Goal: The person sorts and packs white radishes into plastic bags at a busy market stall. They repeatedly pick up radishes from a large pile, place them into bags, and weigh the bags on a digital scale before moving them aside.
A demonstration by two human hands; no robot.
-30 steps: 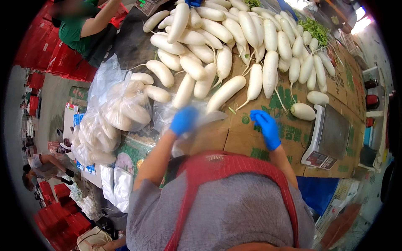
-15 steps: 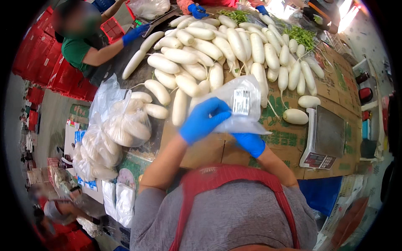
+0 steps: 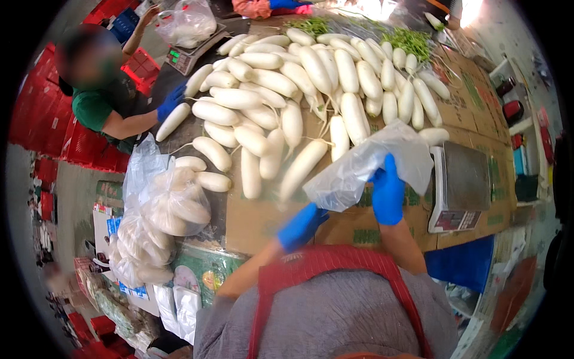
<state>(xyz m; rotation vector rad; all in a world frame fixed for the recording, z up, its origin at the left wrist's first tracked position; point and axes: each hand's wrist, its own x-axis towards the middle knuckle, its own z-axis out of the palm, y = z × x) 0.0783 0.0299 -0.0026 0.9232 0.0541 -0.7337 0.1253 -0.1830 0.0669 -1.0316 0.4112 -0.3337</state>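
Note:
My right hand (image 3: 387, 191), in a blue glove, is closed on a translucent plastic bag (image 3: 359, 167) that looks flat and is raised over the cardboard. My left hand (image 3: 301, 228), also gloved and blurred, is at the bag's lower left edge; its fingers are too smeared to tell whether they grip it. Beyond the bag lies a heap of long white radishes (image 3: 263, 90), some with thin root tips. A flat-topped scale (image 3: 461, 176) stands just right of my right hand. At the left, several bags of radishes (image 3: 173, 215) rest beside the loose ones.
A co-worker (image 3: 101, 96) in green reaches to radishes at the left, near a second scale (image 3: 179, 60) bearing a bag. Another person's sleeve (image 3: 251, 9) is at the far edge. Also around: greens (image 3: 412, 45), red crates (image 3: 30, 113), a white shelf (image 3: 523, 122).
A plastic bag was picked up and has moved rightward, with my right hand now raised on it. My left hand has dropped lower. The co-worker's gloved hand has moved down to the radishes.

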